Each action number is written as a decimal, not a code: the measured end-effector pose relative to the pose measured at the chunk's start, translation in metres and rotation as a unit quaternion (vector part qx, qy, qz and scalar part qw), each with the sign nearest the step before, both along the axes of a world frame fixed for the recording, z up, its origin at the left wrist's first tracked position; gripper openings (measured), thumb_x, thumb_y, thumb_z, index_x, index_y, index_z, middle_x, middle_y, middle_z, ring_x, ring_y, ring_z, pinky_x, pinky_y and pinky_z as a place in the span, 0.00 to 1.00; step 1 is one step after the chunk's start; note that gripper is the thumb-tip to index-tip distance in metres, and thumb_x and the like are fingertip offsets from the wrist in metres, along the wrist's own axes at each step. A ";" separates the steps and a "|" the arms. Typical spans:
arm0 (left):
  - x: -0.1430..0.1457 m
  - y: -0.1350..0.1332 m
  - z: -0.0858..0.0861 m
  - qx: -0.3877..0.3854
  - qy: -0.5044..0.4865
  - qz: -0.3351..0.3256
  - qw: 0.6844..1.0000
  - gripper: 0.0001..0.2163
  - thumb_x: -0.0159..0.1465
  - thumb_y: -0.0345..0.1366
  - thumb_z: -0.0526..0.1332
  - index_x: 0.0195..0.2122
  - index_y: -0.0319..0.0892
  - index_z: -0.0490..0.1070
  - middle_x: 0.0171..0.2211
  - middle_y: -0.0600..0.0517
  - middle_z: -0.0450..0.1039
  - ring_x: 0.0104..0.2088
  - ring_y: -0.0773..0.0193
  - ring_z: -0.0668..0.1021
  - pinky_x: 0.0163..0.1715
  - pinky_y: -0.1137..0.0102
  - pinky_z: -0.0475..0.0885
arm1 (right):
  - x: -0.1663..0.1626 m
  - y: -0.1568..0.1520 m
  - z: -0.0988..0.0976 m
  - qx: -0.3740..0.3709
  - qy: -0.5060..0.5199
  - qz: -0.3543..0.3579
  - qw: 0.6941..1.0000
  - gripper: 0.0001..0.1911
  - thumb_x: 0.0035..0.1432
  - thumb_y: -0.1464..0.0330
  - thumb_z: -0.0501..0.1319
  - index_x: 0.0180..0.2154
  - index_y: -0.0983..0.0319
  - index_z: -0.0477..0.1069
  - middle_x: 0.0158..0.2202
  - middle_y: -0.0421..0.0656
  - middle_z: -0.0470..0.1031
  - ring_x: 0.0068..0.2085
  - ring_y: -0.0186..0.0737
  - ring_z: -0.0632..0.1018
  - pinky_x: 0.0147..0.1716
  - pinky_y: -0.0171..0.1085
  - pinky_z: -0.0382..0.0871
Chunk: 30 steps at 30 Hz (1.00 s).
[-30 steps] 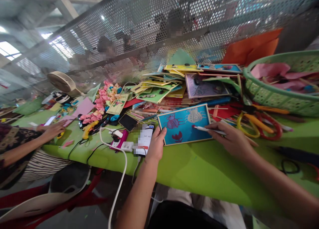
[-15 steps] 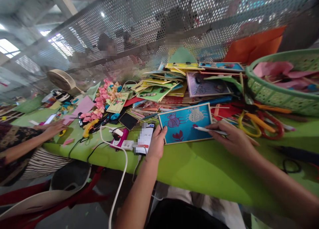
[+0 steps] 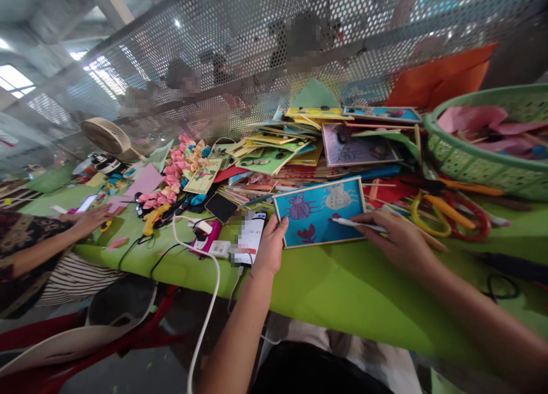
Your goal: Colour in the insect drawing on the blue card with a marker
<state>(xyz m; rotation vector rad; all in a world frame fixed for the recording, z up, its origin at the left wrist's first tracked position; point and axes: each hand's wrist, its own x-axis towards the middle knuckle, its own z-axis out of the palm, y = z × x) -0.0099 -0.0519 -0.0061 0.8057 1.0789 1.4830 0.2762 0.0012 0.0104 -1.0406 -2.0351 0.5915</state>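
Wet marks on a crowded bench

Risk gathers around the blue picture card, which lies flat on the green table near its front edge, just ahead of a heap of other finished cards. The left hand pinches the card's near left corner, thumb on top, fingers curled under the edge. The right hand is closed around a thin white pen, whose red tip rests on the card's lower right part, beside the small red figure drawn there.

Smearing looks like the likeliest fault: the heel of the right hand sits close to the card's right edge, and if it drags across fresh colour the beetle drawings would blur. A slackened pinch by the left hand would let the card swivel under the tip and pull a stray line across the blue ground.

Crowding adds its own hazards. A phone with a white cable lies just beside the left hand, touching or nearly so; a nudge of the wrist could push it toward the table edge, and the cable hanging over the edge would help it go. Scissors with yellow and red handles lie near the right forearm, where a backward sweep could catch them. The green basket stands well apart. Another person's hand works far to the left and poses no conflict.
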 end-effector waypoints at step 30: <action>-0.002 0.001 -0.005 -0.001 0.010 -0.004 1.000 0.23 0.64 0.53 0.74 0.55 0.47 0.80 0.56 0.48 0.83 0.61 0.47 0.80 0.68 0.50 0.69 | 0.003 0.003 -0.009 0.017 -0.008 -0.013 1.000 0.12 0.72 0.57 0.60 0.44 0.54 0.80 0.38 0.45 0.86 0.38 0.50 0.85 0.37 0.46 0.78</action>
